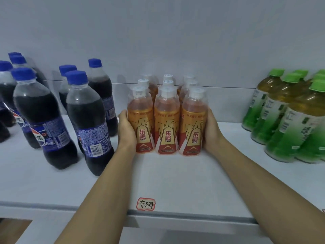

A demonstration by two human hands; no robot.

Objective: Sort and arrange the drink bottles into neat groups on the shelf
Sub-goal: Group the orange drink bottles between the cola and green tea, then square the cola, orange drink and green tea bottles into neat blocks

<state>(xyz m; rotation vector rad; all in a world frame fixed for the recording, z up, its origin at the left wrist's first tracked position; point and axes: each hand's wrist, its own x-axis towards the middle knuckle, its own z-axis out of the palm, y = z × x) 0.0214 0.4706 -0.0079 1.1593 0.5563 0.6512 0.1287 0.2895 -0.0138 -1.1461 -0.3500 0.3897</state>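
Several orange energy-drink bottles (166,120) with clear caps stand in a tight block of three rows at the middle of the white shelf (175,182). My left hand (125,131) presses flat against the left side of the front-left bottle. My right hand (212,132) presses against the right side of the front-right bottle. Both palms squeeze the block between them. Several cola bottles (88,124) with blue caps stand loosely on the left. Several green tea bottles (284,120) with green caps are grouped on the right.
A small red-edged handwritten label (146,204) is stuck near the shelf's front edge (175,217), in front of the orange block. A white back wall (158,41) closes the shelf behind the bottles. Bare shelf lies between the three groups.
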